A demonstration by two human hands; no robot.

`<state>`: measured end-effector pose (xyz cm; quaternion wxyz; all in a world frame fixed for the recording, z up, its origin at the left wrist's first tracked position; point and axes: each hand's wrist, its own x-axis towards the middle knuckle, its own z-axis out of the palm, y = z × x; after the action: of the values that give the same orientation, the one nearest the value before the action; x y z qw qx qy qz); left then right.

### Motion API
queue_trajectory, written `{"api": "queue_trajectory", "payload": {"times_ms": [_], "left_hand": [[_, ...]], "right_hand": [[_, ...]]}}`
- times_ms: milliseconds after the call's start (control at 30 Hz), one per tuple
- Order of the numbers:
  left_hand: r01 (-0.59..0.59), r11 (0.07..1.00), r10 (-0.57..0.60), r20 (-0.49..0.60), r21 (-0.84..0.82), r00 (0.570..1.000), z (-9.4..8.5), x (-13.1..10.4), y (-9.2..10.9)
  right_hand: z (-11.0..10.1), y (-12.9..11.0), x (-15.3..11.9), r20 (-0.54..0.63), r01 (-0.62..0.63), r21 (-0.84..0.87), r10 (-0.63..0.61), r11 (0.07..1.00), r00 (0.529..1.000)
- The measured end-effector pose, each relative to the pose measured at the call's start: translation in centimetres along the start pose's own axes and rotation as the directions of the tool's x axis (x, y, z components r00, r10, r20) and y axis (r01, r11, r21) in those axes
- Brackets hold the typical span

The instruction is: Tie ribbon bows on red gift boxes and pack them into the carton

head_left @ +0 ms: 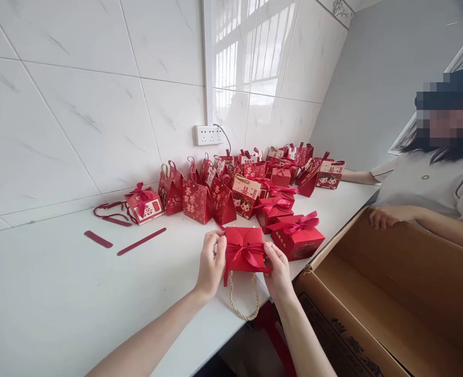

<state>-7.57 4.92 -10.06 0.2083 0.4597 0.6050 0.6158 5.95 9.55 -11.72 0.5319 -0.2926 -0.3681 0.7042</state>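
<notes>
Between my two hands is a small red gift box (244, 238) with a red ribbon bow (247, 252) tied across its front. A twisted gold cord handle (244, 317) hangs down from it over the table edge. My left hand (211, 262) grips its left side, fingers closed and thumb in front. On the right side, my right hand (277, 267) pinches the box near the ribbon's end. Just behind stands a larger red box with a bow (298, 242). Many red gift boxes, some with ribbon loops, crowd along the wall, among them a house-shaped box (197, 201).
An open cardboard carton (357, 283) stands at the right against the white table (58, 303). A person (428, 183) beyond it rests one hand (388, 216) on its rim. Loose red strips (142, 241) lie on the left. A power socket (209, 135) is on the tiled wall.
</notes>
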Motion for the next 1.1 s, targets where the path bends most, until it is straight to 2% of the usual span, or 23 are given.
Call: {"api": "queue_trajectory", "payload": {"times_ms": [100, 233, 433, 533, 700, 867, 967, 1100], "left_hand": [[0.013, 1.000, -0.013, -0.003, -0.020, 1.000, 0.2, 0.3, 0.0], [0.049, 0.996, -0.048, 0.016, -0.069, 0.999, 0.3, 0.6, 0.0], [0.098, 0.986, -0.089, 0.069, -0.137, 0.994, 0.2, 0.7, 0.1], [0.143, 0.974, -0.119, 0.139, -0.178, 0.983, 0.1, 0.8, 0.1], [0.205, 0.929, -0.095, 0.338, -0.307, 0.936, -0.4, 1.1, -0.5], [0.306, 0.850, -0.038, 0.530, -0.428, 0.847, -1.0, 1.1, -1.2], [0.336, 0.836, -0.021, 0.586, -0.434, 0.810, -1.3, 1.1, -0.8], [0.323, 0.851, 0.002, 0.618, -0.414, 0.786, -1.7, 1.2, 0.5]], "right_hand": [[0.2, -0.1, 0.0, -0.031, 0.008, 0.002, -0.008, 1.000, 0.999], [-0.9, -0.2, 0.3, 0.017, 0.019, -0.116, -0.017, 0.993, 1.000], [-3.2, -0.4, -0.1, 0.233, 0.175, -0.162, -0.135, 0.971, 0.963], [-3.1, -0.8, -0.8, 0.345, 0.198, -0.270, -0.097, 0.942, 0.933], [-3.0, -1.6, -1.3, 0.475, 0.174, -0.321, -0.001, 0.931, 0.880], [-3.7, -1.7, -1.5, 0.515, 0.197, -0.372, 0.025, 0.907, 0.857], [-3.5, -1.7, -1.8, 0.517, 0.249, -0.478, 0.041, 0.843, 0.855], [-2.7, -1.9, -2.3, 0.480, 0.334, -0.557, -0.033, 0.760, 0.877]]}}
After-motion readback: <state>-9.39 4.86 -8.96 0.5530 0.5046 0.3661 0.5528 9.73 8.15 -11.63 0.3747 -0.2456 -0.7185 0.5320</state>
